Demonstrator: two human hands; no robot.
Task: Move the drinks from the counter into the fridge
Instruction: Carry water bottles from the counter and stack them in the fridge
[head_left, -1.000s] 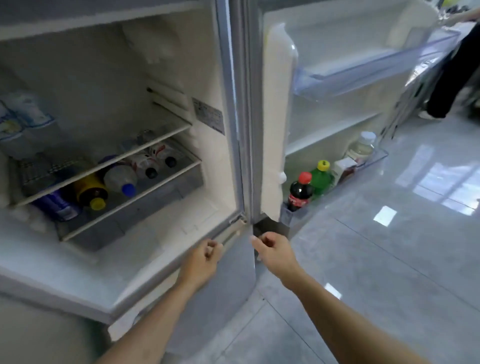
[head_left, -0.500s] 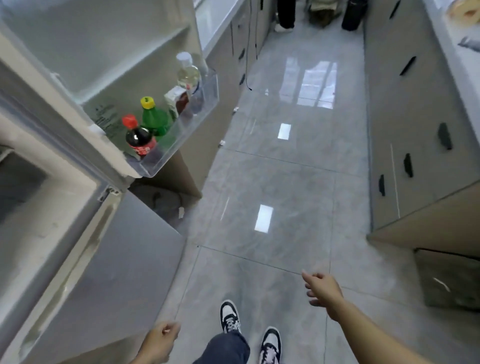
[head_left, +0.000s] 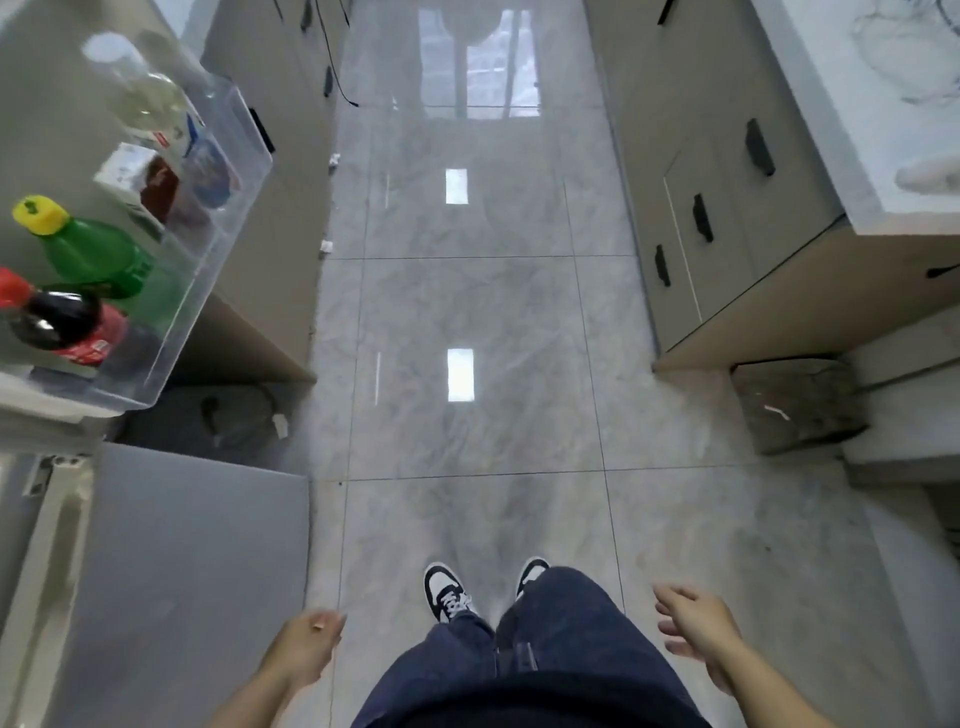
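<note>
A: Far left, the fridge door shelf (head_left: 244, 171) carries four things. Front to back: a dark cola bottle (head_left: 57, 325) with a red cap, a green bottle (head_left: 98, 254) with a yellow cap, a small carton (head_left: 140, 182), and a clear bottle (head_left: 140, 88) with a white cap. So some drinks look stowed.

B: Fridge shut?

A: No. The door stands swung out, and below it a grey lower door (head_left: 171, 571) fills the bottom-left corner. The main compartment is out of frame.

B: Hands?

A: Left hand (head_left: 306, 649) hangs low beside the leg, fingers loosely curled, holding nothing. Right hand (head_left: 696, 629) is out to the side, fingers spread and relaxed, also holding nothing.

B: Step in hand?

A: My reading: between loads, facing down the aisle of tiled floor (head_left: 467, 312), heading for the next drink. That is a judgement.

B: How much is left?

A: Cannot say. On the right, only a corner of the white counter (head_left: 852, 130) shows, cut by the frame edge. A pale shape lies on it, too blurred to name. No drinks can be made out there.
</note>
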